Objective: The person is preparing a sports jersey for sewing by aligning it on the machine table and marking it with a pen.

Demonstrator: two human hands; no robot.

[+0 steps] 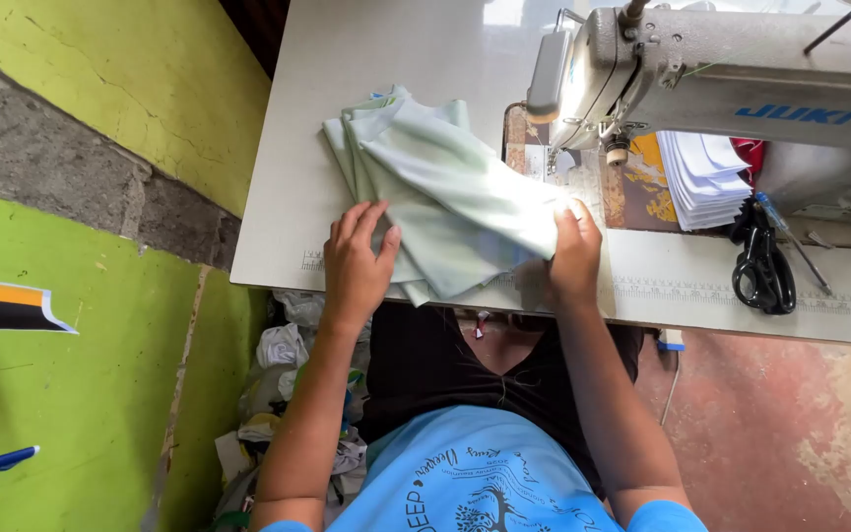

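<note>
A pile of pale green fabric pieces (435,187) lies on the white sewing table (376,59), left of the grey sewing machine (731,79). My left hand (357,261) rests flat with fingers spread on the pile's near left edge. My right hand (575,251) presses the right end of the top piece down close to the machine's needle area (618,148). The fabric hangs slightly over the table's front edge between my hands.
A stack of white pieces (706,177) sits under the machine arm. Black scissors (762,266) lie on the table to the right. Fabric scraps (283,374) are heaped on the floor beside a green wall (71,414).
</note>
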